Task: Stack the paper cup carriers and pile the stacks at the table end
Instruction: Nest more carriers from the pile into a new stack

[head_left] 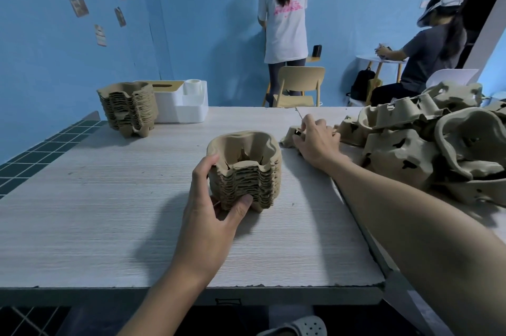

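Note:
A stack of brown paper cup carriers (247, 171) stands in the middle of the pale wooden table (109, 226). My left hand (212, 212) grips its near left side, thumb at the base and fingers round the back. My right hand (317, 141) reaches to the right and pinches a single loose carrier (289, 140) lying at the edge of a jumbled heap of carriers (427, 144). A taller finished stack (128, 108) stands at the far left end of the table.
A white organiser box (183, 105) sits behind the far stack. Beyond the table are a wooden chair (298, 86), a standing person (284, 21) and a seated person (427, 56) at a small round table. Tiled ledge at left.

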The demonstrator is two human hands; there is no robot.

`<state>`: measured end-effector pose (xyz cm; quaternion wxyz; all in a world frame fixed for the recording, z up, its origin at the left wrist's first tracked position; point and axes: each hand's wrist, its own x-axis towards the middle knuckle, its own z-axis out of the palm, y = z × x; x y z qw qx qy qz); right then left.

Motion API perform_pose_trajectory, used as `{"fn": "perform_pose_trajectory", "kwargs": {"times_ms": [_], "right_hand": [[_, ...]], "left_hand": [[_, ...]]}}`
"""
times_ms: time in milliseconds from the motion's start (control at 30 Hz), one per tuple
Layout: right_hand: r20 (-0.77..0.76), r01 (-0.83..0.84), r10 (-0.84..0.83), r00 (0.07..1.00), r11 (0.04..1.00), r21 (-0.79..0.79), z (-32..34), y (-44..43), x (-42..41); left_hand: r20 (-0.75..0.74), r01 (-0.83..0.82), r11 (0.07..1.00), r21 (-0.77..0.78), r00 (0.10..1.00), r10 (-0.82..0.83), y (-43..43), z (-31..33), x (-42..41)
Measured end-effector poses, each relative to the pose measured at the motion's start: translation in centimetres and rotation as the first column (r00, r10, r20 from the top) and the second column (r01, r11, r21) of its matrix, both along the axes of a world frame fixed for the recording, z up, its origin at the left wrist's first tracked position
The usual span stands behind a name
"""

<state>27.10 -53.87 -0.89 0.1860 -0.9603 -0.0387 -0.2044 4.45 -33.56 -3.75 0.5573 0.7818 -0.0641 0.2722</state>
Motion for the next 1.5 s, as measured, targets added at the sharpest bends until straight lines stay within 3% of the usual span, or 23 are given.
{"fn": "perform_pose_trajectory", "kwargs": {"times_ms": [200,300,400,900,1067,1233,1367,1500], "right_hand": [[0.048,-0.117,0.11,0.993,0.978,0.17,1.2,-0.6,-3.1],[0.13,-0.202,0.165,0.978,0.906,0.372,2.2,-0.9,-5.3],[0.145,-0.247,0.202,0.969,0.849,0.467,2.1,-1.3,-7.9],[-0.012,-0.312,0.327,0.945,0.911,0.27,2.0,-5.1,-12.9],[0.05,-0.285,0.283,0.958,0.915,0.287,2.0,-4.9,-13.0],[0.204,-0.282,0.222,0.953,0.898,0.337,3.5,-4.0,-13.6],[0.338,-0.388,0.255,0.906,0.819,0.423,6.3,-2.4,-15.3],[0.413,-0.561,0.396,0.82,0.696,0.448,7.8,0.1,-17.1]], "left_hand": [[0.001,-0.01,1.0,0.009,1.0,0.01,0.1,-0.1,0.1],[0.001,-0.028,0.999,0.025,1.0,0.028,0.0,0.0,0.2],[-0.002,-0.04,0.998,0.043,0.999,0.04,0.0,0.0,0.2],[-0.003,-0.05,0.995,0.083,0.999,0.05,0.0,0.1,0.1],[-0.006,-0.036,0.996,0.08,0.999,0.037,0.0,0.1,0.1],[-0.001,-0.015,0.999,0.043,1.0,0.015,0.1,0.0,0.0],[-0.001,0.012,1.0,0.003,1.0,-0.012,-0.1,0.3,-0.2],[0.011,0.051,0.998,0.048,0.999,-0.051,-0.2,0.4,-0.2]]}}
